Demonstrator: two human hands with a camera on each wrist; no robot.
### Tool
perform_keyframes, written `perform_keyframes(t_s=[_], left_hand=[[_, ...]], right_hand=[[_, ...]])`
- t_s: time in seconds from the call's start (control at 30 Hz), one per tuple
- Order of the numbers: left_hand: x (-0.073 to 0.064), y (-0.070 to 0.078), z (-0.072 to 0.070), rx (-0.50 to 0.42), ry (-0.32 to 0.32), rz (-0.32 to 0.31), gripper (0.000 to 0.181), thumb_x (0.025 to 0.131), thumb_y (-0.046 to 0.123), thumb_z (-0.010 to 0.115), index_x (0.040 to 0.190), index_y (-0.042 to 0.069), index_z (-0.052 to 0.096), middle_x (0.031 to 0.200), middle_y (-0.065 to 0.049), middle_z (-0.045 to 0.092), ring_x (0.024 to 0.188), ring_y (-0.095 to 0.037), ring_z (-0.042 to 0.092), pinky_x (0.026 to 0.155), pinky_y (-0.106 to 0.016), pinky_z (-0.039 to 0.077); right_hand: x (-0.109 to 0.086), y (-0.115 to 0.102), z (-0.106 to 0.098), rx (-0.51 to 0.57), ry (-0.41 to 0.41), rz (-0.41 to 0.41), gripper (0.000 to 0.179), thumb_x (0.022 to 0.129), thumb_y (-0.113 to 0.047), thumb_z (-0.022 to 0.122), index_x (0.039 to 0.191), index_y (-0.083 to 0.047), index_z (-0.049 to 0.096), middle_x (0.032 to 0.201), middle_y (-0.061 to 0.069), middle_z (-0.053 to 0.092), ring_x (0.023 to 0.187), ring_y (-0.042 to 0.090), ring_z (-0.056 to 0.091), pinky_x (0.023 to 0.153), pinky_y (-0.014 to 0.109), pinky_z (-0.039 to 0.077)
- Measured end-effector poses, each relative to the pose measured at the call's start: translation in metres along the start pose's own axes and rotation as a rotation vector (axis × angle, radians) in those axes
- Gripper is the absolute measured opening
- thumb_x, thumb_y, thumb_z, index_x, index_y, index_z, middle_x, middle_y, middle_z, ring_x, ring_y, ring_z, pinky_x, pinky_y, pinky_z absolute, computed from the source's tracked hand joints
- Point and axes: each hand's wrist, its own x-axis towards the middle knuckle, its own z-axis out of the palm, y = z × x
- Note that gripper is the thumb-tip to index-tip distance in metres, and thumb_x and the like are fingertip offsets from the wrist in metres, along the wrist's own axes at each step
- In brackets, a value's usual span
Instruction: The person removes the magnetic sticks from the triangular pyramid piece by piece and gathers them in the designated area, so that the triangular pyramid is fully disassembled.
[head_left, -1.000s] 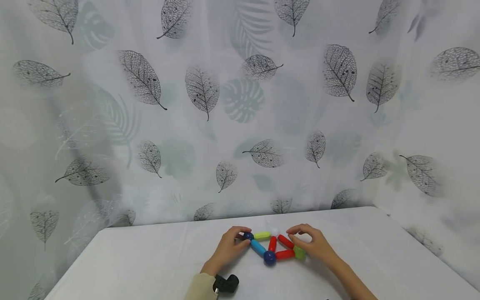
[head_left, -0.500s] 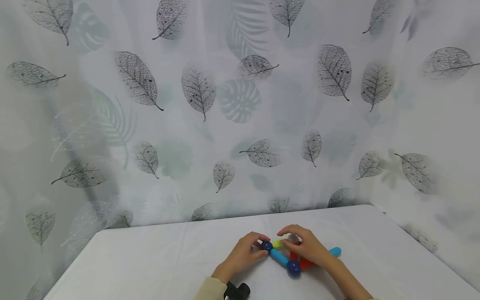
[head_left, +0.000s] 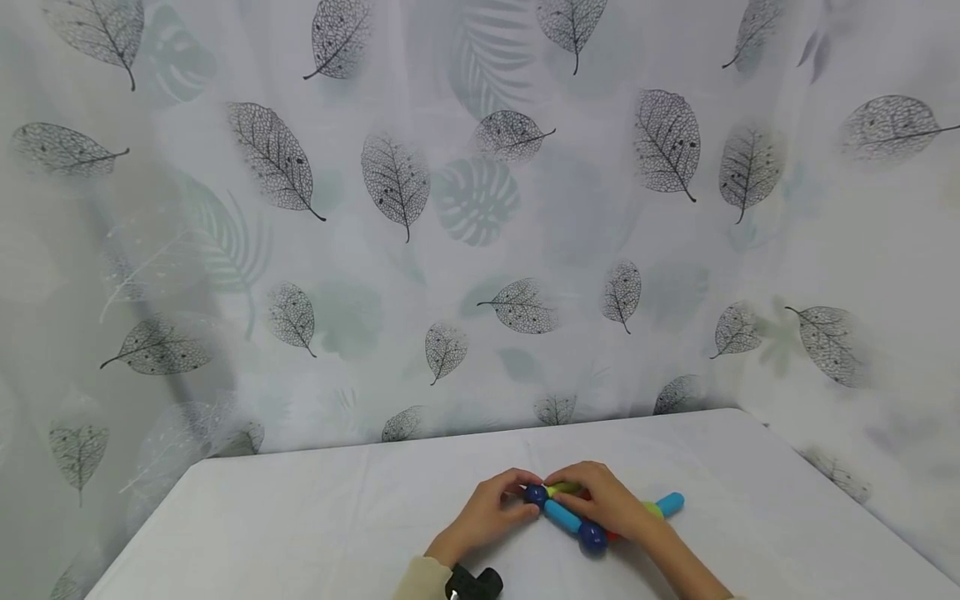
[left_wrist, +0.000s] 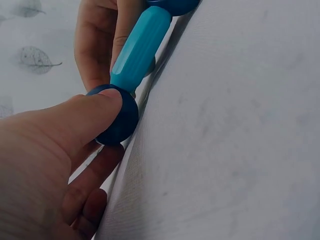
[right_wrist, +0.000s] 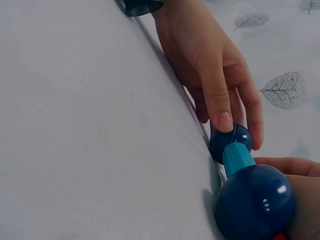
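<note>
A toy frame of coloured rods and balls lies on the white table. My left hand (head_left: 486, 515) grips the dark blue ball (head_left: 536, 495) at its left corner, thumb on the ball in the left wrist view. From that ball a light blue rod (left_wrist: 140, 50) runs to a second dark blue ball (right_wrist: 255, 202) at the near corner. My right hand (head_left: 603, 504) pinches the yellow-green rod (head_left: 561, 489) beside the left ball. A green ball (head_left: 651, 508) and another light blue rod (head_left: 670, 504) show beyond the right wrist. The red rods are mostly hidden behind the right hand.
The white-covered table (head_left: 315, 517) extends to both sides and ends at a leaf-printed curtain (head_left: 480, 250) behind. A black device (head_left: 474, 583) is strapped on the left wrist.
The frame has shifted right and nearer, with the left hand still on its ball. My right hand has moved from the green ball over the red rods to the yellow-green rod.
</note>
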Motion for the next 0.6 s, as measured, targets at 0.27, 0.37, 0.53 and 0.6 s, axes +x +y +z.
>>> perform_keyframes(t_s=[0.27,0.37,0.53,0.6], left_hand=[[0.0001,-0.0009,-0.0021,-0.018,-0.009,-0.048,0.03,0.09,0.017,0.071,0.118,0.012,0.063,0.115,-0.004,0.068,0.101,-0.012,0.063,0.093,-0.032,0.047],[0.0008,-0.0009,-0.0028,-0.028,-0.007,-0.057,0.03,0.088,0.017,0.073,0.117,0.013,0.064,0.113,-0.003,0.068,0.1,-0.014,0.063,0.092,-0.032,0.047],[0.0004,-0.0022,-0.0043,-0.06,-0.026,-0.077,0.031,0.084,0.017,0.078,0.111,0.014,0.065,0.108,-0.001,0.068,0.097,-0.009,0.062,0.088,-0.027,0.046],[-0.0002,-0.0037,-0.0049,-0.072,-0.039,-0.083,0.032,0.081,0.017,0.08,0.109,0.014,0.065,0.105,0.0,0.067,0.094,-0.006,0.061,0.086,-0.025,0.045]], right_hand=[[0.003,-0.0021,-0.0001,-0.024,-0.006,0.052,0.02,0.095,-0.029,0.063,0.109,-0.017,0.072,0.104,-0.006,0.072,0.093,0.007,0.062,0.086,0.039,0.048],[0.0038,-0.0033,-0.0003,-0.051,0.013,0.057,0.02,0.094,-0.029,0.064,0.107,-0.016,0.073,0.102,-0.005,0.073,0.091,0.008,0.062,0.083,0.038,0.049],[0.0024,-0.0029,0.0011,-0.104,0.07,0.028,0.018,0.091,-0.023,0.069,0.103,-0.012,0.075,0.097,-0.004,0.074,0.086,0.008,0.063,0.077,0.034,0.049],[0.0018,-0.002,0.0018,-0.105,0.071,0.046,0.017,0.089,-0.021,0.07,0.103,-0.011,0.075,0.097,-0.004,0.074,0.086,0.008,0.063,0.077,0.034,0.049]])
